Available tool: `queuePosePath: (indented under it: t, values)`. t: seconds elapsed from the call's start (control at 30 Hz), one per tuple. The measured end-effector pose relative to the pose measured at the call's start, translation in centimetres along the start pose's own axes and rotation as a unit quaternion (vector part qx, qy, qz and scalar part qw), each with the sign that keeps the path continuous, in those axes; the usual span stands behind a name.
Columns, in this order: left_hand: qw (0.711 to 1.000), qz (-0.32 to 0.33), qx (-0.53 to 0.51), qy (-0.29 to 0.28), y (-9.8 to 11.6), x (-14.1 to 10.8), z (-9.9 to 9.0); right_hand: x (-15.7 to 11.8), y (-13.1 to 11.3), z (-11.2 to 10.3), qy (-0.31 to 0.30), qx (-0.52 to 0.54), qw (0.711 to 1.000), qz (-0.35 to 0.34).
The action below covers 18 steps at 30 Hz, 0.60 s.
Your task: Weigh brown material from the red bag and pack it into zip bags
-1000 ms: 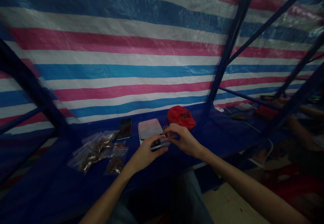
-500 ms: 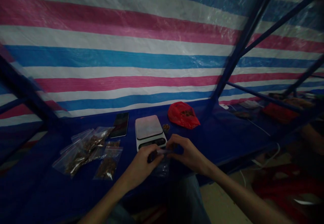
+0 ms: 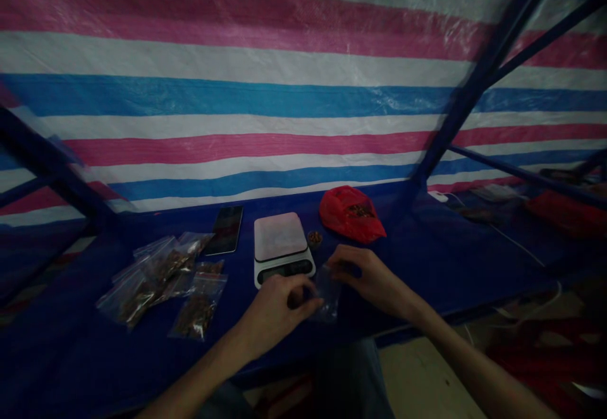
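Note:
A small clear plastic bag (image 3: 331,297), with no contents that I can make out, hangs between my hands in front of the scale. My right hand (image 3: 372,278) pinches its upper right edge. At the bag's left side, my left hand (image 3: 283,305) has thumb and forefinger curled on its edge; the exact contact is dim. Just behind my left hand lies the white kitchen scale (image 3: 281,237), its platform bare. A little cup of brown pieces (image 3: 314,238) stands against the scale's right side. Behind my right hand, an open red plastic bag (image 3: 334,212) holds more brown pieces.
Several filled zip bags (image 3: 196,308) lie at the left on the blue table (image 3: 265,333). A dark phone (image 3: 224,229) rests behind them. Blue metal posts (image 3: 439,134) rise at both sides before a striped sheet (image 3: 237,100). A white cable (image 3: 516,245) runs at the right.
My hands have moved apart, the right one shifting rightward. The clear bag, earlier held flat between the fingertips, now hangs more in view. The camera view has turned slightly.

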<state>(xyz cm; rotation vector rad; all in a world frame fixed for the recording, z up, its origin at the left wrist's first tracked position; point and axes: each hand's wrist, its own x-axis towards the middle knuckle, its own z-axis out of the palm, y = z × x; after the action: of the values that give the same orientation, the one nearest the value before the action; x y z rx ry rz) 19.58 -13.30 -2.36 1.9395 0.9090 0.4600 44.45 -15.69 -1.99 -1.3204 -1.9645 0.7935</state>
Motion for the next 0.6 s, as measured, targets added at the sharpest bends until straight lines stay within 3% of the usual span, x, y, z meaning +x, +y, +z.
queuePosePath:
  t: [0.07, 0.13, 0.2, 0.27, 0.33, 0.4, 0.5, 0.6]
  values:
    - [0.998, 0.012, 0.02, 0.058, 0.1, 0.2, -2.1, 0.2, 1.6, -2.1, -0.019, -0.095, 0.995, 0.028]
    - [0.987, 0.026, 0.02, 0.158, -0.2, 0.7, -5.1, 0.4, 2.9, -3.5, -0.047, -0.195, 0.978, 0.054]
    - [0.963, 0.021, 0.025, 0.266, -0.9, 1.2, -8.5, 0.7, 3.3, -3.8, -0.038, -0.277, 0.959, 0.05]
    - [0.948, 0.027, 0.043, 0.316, -2.0, 1.9, -11.4, 0.9, 2.7, -3.0, 0.007, -0.325, 0.946, 0.014]
    - [0.937, 0.022, 0.075, 0.34, -3.2, 2.3, -13.5, 1.1, 1.5, -1.6, 0.022, -0.326, 0.944, -0.046]
    - [0.931, 0.009, 0.106, 0.349, -4.6, 2.5, -14.7, 1.2, 0.4, 0.0, -0.009, -0.305, 0.946, -0.109]
    - [0.929, -0.01, 0.162, 0.332, -6.5, 2.2, -15.1, 1.1, -0.1, 1.9, -0.067, -0.292, 0.938, -0.171]
    - [0.927, -0.026, 0.213, 0.306, -7.9, 1.8, -14.8, 1.0, 0.6, 2.8, -0.082, -0.296, 0.935, -0.179]
